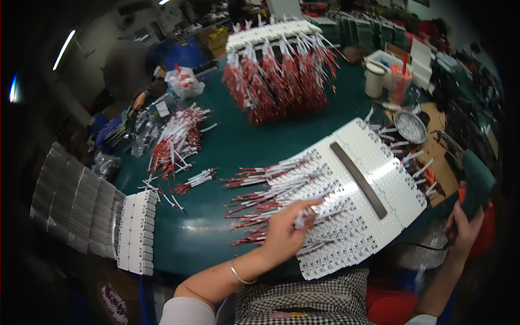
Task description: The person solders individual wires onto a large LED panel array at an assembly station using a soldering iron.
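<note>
My left hand (pixel 287 230), with a bangle at the wrist, is over the near rows of white LED boards (pixel 379 179). Its fingers are closed around something small and whitish that I cannot make out. Red and white wires (pixel 254 203) stick out from the boards' left ends, close to this hand. A dark flat bar (pixel 358 180) lies across the boards. At the right edge, my right hand (pixel 465 227) grips a green gun-shaped tool (pixel 479 177), held off the table; a dark cord runs near that wrist.
A wired board stack (pixel 273 35) stands at the back of the green table (pixel 227 141). Loose wires (pixel 176 138) lie left, beyond stacked boards (pixel 136 230). At right are a metal bowl (pixel 410 127), a pale canister (pixel 375 80) and a cup (pixel 400 84). A person's hand (pixel 140 101) shows far left.
</note>
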### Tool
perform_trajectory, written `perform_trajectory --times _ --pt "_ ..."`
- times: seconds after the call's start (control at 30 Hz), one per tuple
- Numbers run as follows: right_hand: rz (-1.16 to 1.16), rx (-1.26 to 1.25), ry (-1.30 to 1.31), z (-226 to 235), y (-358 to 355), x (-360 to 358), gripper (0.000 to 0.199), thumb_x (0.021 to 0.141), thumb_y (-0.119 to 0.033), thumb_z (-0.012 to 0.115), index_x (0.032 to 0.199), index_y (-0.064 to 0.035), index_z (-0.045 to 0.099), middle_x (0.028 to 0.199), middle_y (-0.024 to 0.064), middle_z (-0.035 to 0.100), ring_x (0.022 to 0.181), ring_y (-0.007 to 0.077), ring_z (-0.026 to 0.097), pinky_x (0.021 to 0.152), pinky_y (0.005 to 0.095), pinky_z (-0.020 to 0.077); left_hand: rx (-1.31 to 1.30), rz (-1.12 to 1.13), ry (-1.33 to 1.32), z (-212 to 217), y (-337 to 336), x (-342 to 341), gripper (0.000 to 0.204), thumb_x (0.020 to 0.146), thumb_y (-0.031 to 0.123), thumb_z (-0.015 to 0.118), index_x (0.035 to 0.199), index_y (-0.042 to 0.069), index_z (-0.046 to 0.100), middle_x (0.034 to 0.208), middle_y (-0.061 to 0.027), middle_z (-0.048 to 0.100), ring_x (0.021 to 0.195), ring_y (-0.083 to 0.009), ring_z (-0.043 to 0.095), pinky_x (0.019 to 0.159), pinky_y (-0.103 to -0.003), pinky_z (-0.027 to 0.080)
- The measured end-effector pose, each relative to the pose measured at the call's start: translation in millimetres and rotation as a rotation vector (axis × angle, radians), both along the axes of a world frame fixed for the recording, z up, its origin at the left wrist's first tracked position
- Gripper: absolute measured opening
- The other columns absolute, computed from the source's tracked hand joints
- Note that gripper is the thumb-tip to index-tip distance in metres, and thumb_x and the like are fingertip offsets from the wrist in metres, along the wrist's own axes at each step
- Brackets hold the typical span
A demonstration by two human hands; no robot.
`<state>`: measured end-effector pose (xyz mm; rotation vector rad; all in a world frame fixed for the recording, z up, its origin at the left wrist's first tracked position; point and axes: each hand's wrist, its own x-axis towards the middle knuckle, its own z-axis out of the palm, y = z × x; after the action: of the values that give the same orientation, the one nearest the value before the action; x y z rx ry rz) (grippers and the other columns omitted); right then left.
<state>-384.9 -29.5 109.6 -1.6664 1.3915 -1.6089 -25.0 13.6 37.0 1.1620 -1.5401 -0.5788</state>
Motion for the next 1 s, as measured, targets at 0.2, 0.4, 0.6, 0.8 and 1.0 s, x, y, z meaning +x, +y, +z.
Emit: perform_trajectory --times 0.2,0.4,0.6,0.8,1.0 --pt "0.203 0.124 -0.246 -26 87 1 0.073 0.073 -0.018 0.071 0.129 0.0118 0.036 0.106 0.0211 0.057 0.045 0.0125 0.051 0.038 0.0211 0.0389 0.356 -0.111 0.397 20 9 8 0.018 0.094 0.008 0.057 0.110 -0.001 0.055 0.083 -0.0059 0.064 0.064 -0.0063 0.053 0.058 -0.019 0.039" --pt "0.352 0.240 -0.428 -58 109 18 0.072 0.073 0.003 0.064 0.136 0.0096 0.030 0.124 0.0290 0.050 0.054 0.0168 0.056 0.041 0.0264 0.0492 0.069 -0.033 0.053 13 2 -3 0.016 0.082 -0.007 0.066 0.097 -0.003 0.067 0.082 -0.0055 0.065 0.060 -0.0074 0.054 0.054 -0.018 0.042" --pt "0.436 0.255 -0.409 -80 121 13 0.080 0.071 0.011 0.063 0.141 0.0042 0.025 0.125 0.0338 0.050 0.058 0.0209 0.058 0.044 0.0278 0.0508 0.134 -0.042 -0.095 17 6 -12 0.019 0.079 -0.006 0.067 0.098 -0.003 0.068 0.076 -0.0067 0.065 0.061 -0.0105 0.060 0.051 -0.024 0.046" --pt "0.191 0.515 -0.591 -65 133 24 0.076 0.066 0.001 0.071 0.133 0.0095 0.036 0.115 0.0285 0.055 0.059 0.0204 0.057 0.047 0.0282 0.0493 -0.057 -0.242 -0.559 5 8 -12 0.049 0.057 -0.003 0.069 0.105 0.004 0.067 0.079 -0.0098 0.063 0.065 -0.0231 0.062 0.054 -0.030 0.049" --pt "0.302 0.418 -0.481 -85 147 12 0.069 0.063 0.002 0.071 0.122 0.0168 0.040 0.113 0.0265 0.055 0.048 0.0183 0.056 0.037 0.0276 0.0505 -0.170 -0.305 -0.658 -2 1 -17 0.042 0.063 0.004 0.063 0.105 0.001 0.067 0.074 -0.0066 0.056 0.058 -0.0192 0.056 0.047 -0.031 0.044"
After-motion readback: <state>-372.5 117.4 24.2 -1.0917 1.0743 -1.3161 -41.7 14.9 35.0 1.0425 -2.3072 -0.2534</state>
